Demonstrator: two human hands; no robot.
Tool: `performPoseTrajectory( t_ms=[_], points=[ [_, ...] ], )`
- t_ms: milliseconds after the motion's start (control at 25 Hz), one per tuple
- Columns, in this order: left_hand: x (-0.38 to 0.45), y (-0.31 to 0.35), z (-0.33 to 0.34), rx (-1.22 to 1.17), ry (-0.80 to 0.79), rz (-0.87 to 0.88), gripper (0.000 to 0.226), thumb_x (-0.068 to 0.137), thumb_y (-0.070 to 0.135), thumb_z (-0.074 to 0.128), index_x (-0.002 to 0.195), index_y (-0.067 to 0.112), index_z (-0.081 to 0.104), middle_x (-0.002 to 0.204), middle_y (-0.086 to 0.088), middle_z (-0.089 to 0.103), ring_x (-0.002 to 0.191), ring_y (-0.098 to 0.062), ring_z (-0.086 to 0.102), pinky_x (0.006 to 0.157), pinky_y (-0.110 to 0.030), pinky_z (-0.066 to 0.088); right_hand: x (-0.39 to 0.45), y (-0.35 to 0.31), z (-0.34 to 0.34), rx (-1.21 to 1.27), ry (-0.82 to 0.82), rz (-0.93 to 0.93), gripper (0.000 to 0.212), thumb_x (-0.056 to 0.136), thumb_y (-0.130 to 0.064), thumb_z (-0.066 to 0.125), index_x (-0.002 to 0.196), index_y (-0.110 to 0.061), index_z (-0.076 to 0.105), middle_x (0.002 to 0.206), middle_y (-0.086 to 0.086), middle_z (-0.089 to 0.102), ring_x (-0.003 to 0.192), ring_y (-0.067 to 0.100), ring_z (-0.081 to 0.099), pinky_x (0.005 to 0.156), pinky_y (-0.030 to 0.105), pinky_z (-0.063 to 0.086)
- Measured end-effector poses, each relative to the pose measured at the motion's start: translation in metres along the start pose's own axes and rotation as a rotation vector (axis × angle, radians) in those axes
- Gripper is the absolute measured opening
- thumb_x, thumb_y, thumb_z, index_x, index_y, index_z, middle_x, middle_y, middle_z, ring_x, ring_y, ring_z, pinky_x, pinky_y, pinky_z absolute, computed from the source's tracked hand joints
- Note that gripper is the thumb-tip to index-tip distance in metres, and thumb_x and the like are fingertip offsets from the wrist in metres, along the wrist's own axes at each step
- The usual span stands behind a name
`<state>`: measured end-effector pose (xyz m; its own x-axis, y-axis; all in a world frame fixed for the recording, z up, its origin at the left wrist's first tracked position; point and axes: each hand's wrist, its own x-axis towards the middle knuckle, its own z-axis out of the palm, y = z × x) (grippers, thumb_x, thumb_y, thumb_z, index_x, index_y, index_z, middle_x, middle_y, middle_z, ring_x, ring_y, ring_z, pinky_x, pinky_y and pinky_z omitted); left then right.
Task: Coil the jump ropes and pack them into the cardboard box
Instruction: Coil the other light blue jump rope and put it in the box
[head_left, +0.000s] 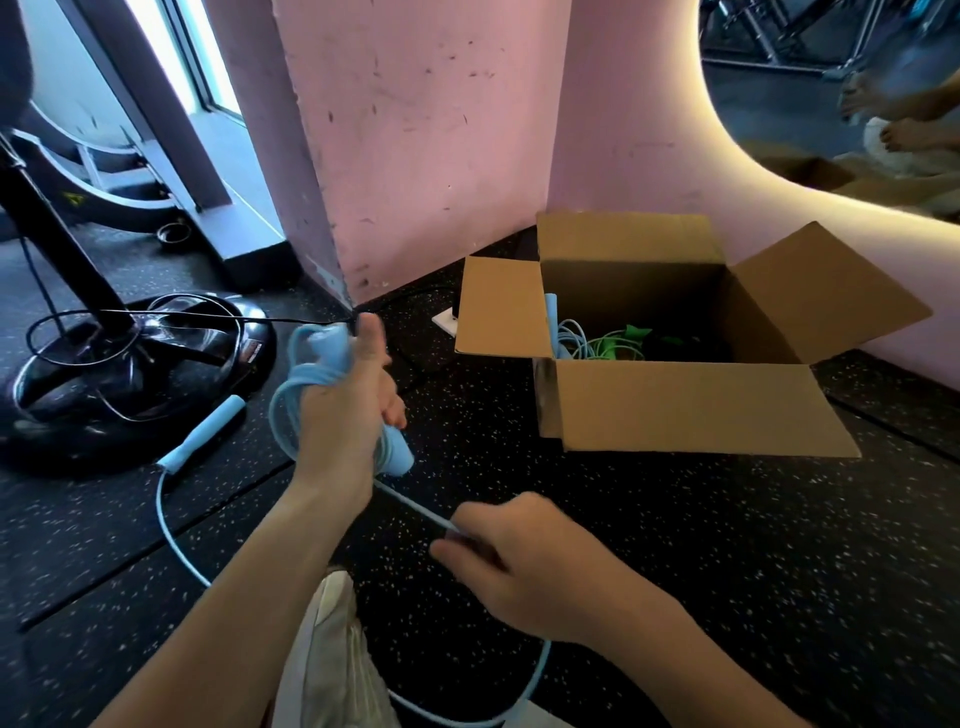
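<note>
Left hand (345, 410) grips a coiled blue jump rope (296, 387) and 1 handle; right hand (524, 558) seemingly pinches its loose cord, blurred. Cardboard box (691, 405) stands open nearby, ropes inside.

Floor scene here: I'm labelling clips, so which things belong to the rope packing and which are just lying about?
Job:
- blue jump rope, gripped by left hand
- its cord, pinched by right hand
- loose handle
- cardboard box
- ropes inside

Lying about:
- black stand base
- wall socket
</note>
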<state>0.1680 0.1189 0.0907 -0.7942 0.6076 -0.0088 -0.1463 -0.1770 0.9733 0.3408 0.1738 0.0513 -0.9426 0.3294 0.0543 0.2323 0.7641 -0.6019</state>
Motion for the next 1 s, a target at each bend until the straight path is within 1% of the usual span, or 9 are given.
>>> performPoseTrajectory(
  t_ms=[120,200,280,400,560,680,760,880,1000],
  points=[
    [-0.014,-0.010,0.010,0.619,-0.345,-0.018,0.076,0.065,0.085,0.042,0.075,0.012,0.061,0.047,0.008,0.048,0.045,-0.012,0.047,0.051,-0.027,0.042,-0.001,-0.001,-0.026,-0.111,0.209,-0.093,0.024,0.089,-0.040,0.058,0.078,-0.022,0.069,0.061,-0.011,0.059,0.052,0.010,0.055,0.047,0.021,0.045],
    [-0.025,-0.017,0.022,0.804,-0.578,-0.063,0.076,0.065,0.092,0.034,0.055,0.018,0.051,0.047,0.007,0.043,0.044,-0.012,0.042,0.052,-0.029,0.036,-0.003,0.006,-0.038,-0.164,0.278,-0.102,0.017,0.078,-0.035,0.062,0.072,-0.021,0.069,0.062,-0.010,0.060,0.057,0.011,0.054,0.052,0.027,0.046],
    [-0.026,-0.017,0.024,0.881,-0.709,-0.134,0.079,0.063,0.097,0.025,0.050,0.021,0.045,0.049,0.004,0.042,0.046,-0.015,0.040,0.055,-0.031,0.035,-0.004,0.014,-0.041,-0.196,0.329,-0.118,0.011,0.075,-0.028,0.067,0.070,-0.019,0.067,0.065,-0.010,0.059,0.061,0.009,0.051,0.057,0.027,0.044],
    [-0.022,-0.011,0.010,0.950,-0.906,-0.319,0.089,0.068,0.092,0.036,0.070,0.009,0.067,0.053,-0.001,0.053,0.045,-0.017,0.047,0.053,-0.027,0.043,-0.003,0.026,-0.048,-0.176,0.464,-0.111,0.015,0.075,-0.009,0.074,0.077,-0.018,0.062,0.072,-0.010,0.057,0.068,0.005,0.050,0.060,0.024,0.044],
    [-0.029,-0.010,0.010,0.813,-1.162,-0.479,0.044,0.094,0.044,0.063,0.068,0.009,0.062,0.048,-0.002,0.052,0.038,-0.013,0.043,0.045,-0.023,0.039,-0.003,0.042,-0.059,-0.172,0.684,-0.092,0.027,0.073,-0.004,0.083,0.077,-0.017,0.060,0.085,-0.008,0.057,0.082,0.012,0.054,0.068,0.027,0.049],
    [-0.029,-0.003,0.006,0.242,-1.243,-0.593,0.037,0.092,0.038,0.067,0.068,0.011,0.060,0.041,0.006,0.043,0.034,-0.006,0.038,0.042,-0.019,0.037,-0.001,0.046,-0.051,-0.142,0.780,0.052,0.027,0.070,-0.017,0.089,0.082,-0.017,0.064,0.096,-0.006,0.057,0.093,0.016,0.052,0.081,0.015,0.041],
    [-0.025,0.003,-0.002,-0.043,-1.211,-0.590,0.042,0.086,0.050,0.070,0.079,0.009,0.065,0.043,0.009,0.042,0.034,-0.003,0.037,0.041,-0.017,0.037,-0.002,0.046,-0.045,-0.072,0.766,0.122,0.028,0.070,-0.023,0.090,0.087,-0.020,0.070,0.096,-0.009,0.060,0.090,0.011,0.058,0.078,0.017,0.049],
    [-0.019,0.011,-0.008,0.106,-1.004,-0.550,0.074,0.062,0.082,0.065,0.083,0.011,0.067,0.042,0.007,0.032,0.034,-0.006,0.029,0.041,-0.020,0.034,-0.004,0.038,-0.049,0.228,0.761,0.155,0.028,0.069,-0.026,0.090,0.093,-0.017,0.079,0.088,-0.011,0.073,0.080,0.005,0.070,0.072,0.019,0.058],
    [-0.018,0.014,-0.007,0.238,-0.868,-0.530,0.081,0.067,0.088,0.043,0.079,0.012,0.066,0.043,0.004,0.026,0.035,-0.008,0.024,0.041,-0.022,0.031,-0.008,0.034,-0.065,0.506,0.751,0.187,0.036,0.066,-0.026,0.086,0.099,-0.014,0.079,0.091,-0.005,0.079,0.085,0.009,0.074,0.077,0.021,0.059]
  ],
)
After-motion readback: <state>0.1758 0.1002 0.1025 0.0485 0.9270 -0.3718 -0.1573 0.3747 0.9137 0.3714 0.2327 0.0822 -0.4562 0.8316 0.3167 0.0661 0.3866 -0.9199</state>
